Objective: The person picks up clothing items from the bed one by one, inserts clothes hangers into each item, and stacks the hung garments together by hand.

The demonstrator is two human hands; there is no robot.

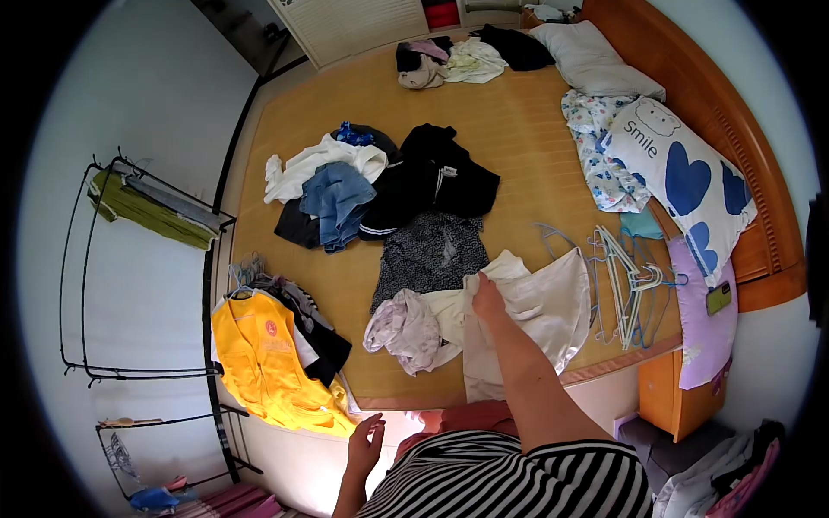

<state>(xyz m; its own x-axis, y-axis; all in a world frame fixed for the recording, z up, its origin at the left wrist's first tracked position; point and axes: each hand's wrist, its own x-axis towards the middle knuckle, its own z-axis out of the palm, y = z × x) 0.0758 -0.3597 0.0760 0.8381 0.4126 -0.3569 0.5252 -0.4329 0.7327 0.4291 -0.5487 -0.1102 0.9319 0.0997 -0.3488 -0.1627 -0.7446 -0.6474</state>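
Observation:
My right hand (488,295) is closed on the upper left part of a cream-coloured garment (540,302), which lies spread at the near edge of the bed and hangs slightly over it. Whether it is trousers or a skirt I cannot tell. My left hand (367,436) hangs low beside my body, fingers apart and holding nothing. Just left of the cream garment lies a crumpled pale pink patterned cloth (404,332). Beyond it is a black-and-white speckled garment (432,255). Light blue and white hangers (635,281) lie to the right.
Black clothes (440,177), blue jeans (332,203) and a white garment (324,168) are heaped mid-bed. A yellow vest (272,350) hangs over the bed's left corner. Black racks (78,259) stand at left. A "Smile" pillow (643,142) and a phone (718,299) are at right.

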